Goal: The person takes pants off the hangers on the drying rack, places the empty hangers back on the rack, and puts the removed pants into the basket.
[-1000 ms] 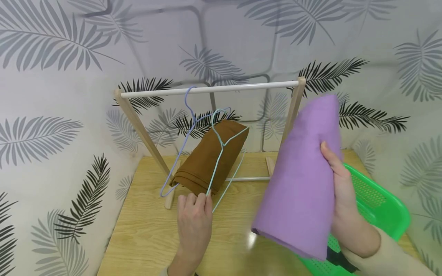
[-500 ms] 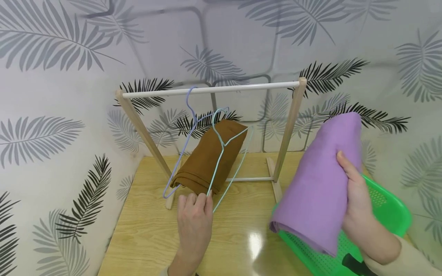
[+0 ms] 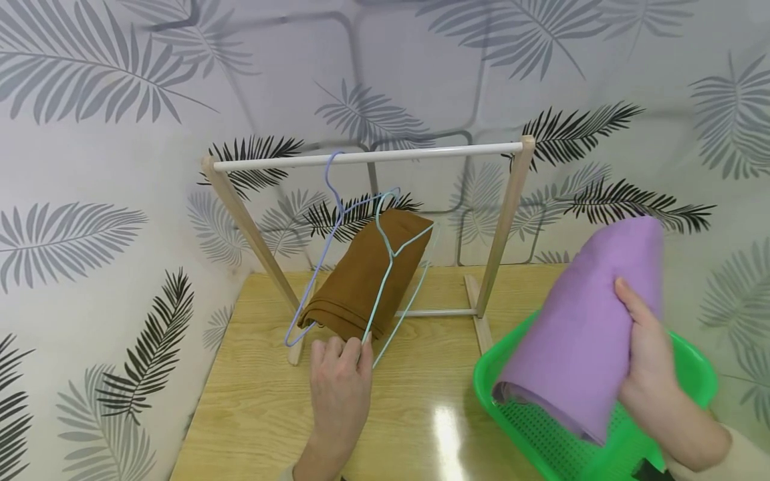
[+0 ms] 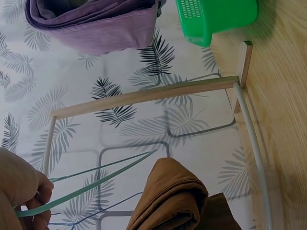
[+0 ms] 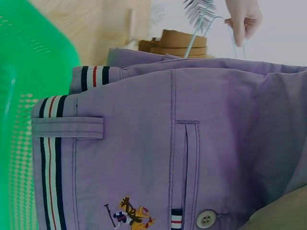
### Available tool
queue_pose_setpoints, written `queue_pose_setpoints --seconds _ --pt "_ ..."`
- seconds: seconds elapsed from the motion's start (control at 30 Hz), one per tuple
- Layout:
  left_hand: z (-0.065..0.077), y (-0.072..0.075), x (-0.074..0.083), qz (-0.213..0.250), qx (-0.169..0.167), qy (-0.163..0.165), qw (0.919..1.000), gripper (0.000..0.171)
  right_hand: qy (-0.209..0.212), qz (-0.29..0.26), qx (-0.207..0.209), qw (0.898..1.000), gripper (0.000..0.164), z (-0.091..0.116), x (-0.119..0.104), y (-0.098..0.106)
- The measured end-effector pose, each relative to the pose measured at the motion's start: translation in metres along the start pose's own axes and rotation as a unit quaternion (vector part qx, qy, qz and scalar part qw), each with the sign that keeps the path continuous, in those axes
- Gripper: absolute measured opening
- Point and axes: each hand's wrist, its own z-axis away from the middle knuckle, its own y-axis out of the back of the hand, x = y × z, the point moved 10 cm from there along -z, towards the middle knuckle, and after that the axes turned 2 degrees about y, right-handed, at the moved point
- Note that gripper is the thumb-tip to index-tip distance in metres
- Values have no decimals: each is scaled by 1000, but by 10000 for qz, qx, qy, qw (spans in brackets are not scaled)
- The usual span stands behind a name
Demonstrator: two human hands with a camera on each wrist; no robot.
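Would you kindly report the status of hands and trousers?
Left hand pinching mint hanger. Right hand holding purple trousers above green basket. Brown garment behind mint hanger.

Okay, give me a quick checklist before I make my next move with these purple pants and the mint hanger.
1. Mint hanger gripped by the left hand: ok.
2. Mint hanger bare: ok; no garment hangs on it.
3. Purple pants held in the right hand: ok.
4. Mint hanger hooked on the white bar: not ok; its hook is off the bar.
5. Blue hanger hooked on that bar: ok.
6. Green basket empty: cannot tell; the pants and right arm hide part of its inside.
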Motion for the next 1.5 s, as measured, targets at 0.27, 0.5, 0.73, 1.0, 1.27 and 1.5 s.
queue_pose_setpoints --seconds 0.27,0.5,0.73,1.0,1.27,1.5 --pt "3 -4 1 49 -70 -41 10000 33 116 27 450 9989 42 -8 -8 26" --pt "4 -4 1 96 -54 -51 9999 33 211 -129 764 9968 45 -16 -9 43" --pt "5 -6 1 84 -197 -17 9998 32 358 -428 1268 9904 48 -24 -9 51" --pt "6 -7 1 128 -274 -14 9995 31 286 -672 1430 9870 53 -38 -5 51" --pt "6 -8 -2 110 -322 24 9994 31 360 -467 1564 9859 55 -46 -2 41" --pt "6 -7 -2 114 -301 58 9995 32 362 -339 1481 9877 55 -53 4 34"
